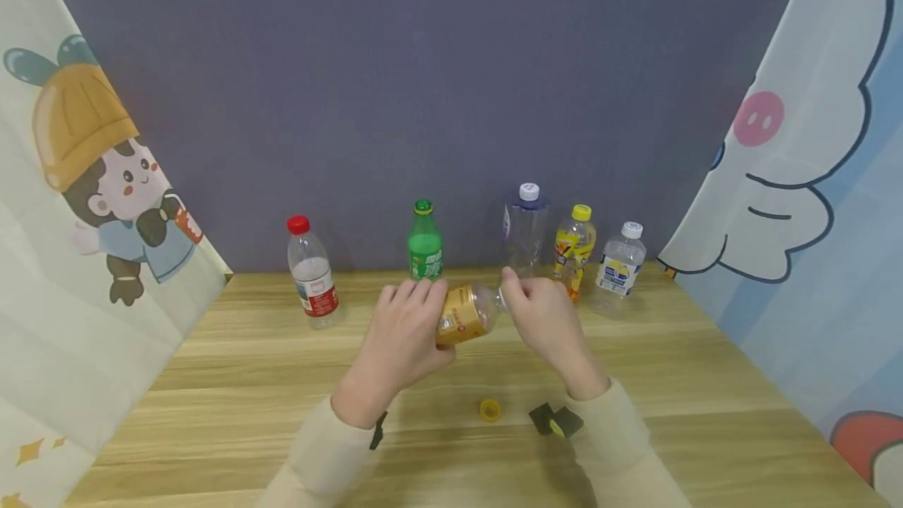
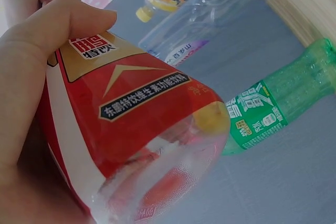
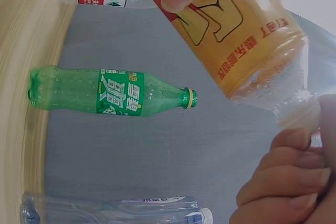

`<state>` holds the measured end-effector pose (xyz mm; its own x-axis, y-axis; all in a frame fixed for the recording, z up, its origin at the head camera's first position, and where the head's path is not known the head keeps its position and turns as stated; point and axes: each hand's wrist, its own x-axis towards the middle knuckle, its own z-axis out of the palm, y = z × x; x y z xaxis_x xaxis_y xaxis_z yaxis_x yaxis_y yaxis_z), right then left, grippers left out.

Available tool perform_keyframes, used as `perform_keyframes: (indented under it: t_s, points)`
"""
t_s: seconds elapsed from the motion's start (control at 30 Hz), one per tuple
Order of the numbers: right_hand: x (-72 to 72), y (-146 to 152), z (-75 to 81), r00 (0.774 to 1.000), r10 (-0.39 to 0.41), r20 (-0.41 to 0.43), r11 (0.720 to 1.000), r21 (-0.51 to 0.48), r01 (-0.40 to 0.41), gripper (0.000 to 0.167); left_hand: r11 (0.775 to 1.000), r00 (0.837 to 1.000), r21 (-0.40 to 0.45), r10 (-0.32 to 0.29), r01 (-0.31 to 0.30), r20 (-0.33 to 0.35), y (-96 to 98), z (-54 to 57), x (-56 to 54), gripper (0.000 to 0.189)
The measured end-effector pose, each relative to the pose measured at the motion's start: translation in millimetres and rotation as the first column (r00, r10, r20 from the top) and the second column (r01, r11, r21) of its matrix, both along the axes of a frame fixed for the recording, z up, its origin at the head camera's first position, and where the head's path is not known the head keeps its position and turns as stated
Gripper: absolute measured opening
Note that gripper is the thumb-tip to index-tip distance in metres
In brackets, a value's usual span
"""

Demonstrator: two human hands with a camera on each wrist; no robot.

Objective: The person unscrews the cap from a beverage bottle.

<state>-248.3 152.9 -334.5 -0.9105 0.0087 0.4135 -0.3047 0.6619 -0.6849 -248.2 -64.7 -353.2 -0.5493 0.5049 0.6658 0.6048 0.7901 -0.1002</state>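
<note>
My left hand wraps round the body of a clear plastic drink bottle with a gold and red label. The bottle is tilted nearly on its side, base toward the left and neck toward the right. At the neck end, the curled fingers and thumb of my right hand pinch the whitish cap, covering most of it. In the left wrist view the bottle's red label side and clear base face the camera. A small yellow cap lies on the table below the hands.
Along the back of the wooden table stand a red-capped bottle, a green bottle, a tall clear white-capped bottle, a yellow-capped bottle and another white-capped bottle. A grey panel rises behind them.
</note>
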Motion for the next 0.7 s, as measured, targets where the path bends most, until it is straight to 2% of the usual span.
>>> perform_keyframes:
  t_s: [0.17,0.27,0.47,0.7]
  points:
    - [-1.4,0.1,-1.0,0.998,0.021,-0.063,1.0,-0.013,-0.021,0.059,1.0,0.999,0.008,-0.006,0.005,0.045,-0.9,1.2,0.0,0.08]
    - [-0.8,0.6,-0.6,0.997,0.031,-0.066,0.999,-0.011,-0.032,0.058,1.0,0.998,0.008,-0.007,0.007,0.057,-0.9,1.7,0.0,0.079]
    - [2.0,1.4,0.7,1.0,0.014,-0.016,1.0,0.025,-0.014,0.063,1.0,0.999,0.009,-0.01,0.009,0.05,-0.9,0.7,-0.4,0.08]
    - [4.3,0.5,2.0,0.997,-0.041,0.063,0.998,0.057,0.037,0.071,1.0,1.0,0.003,0.016,-0.016,-0.015,-0.2,-1.3,-0.7,0.078]
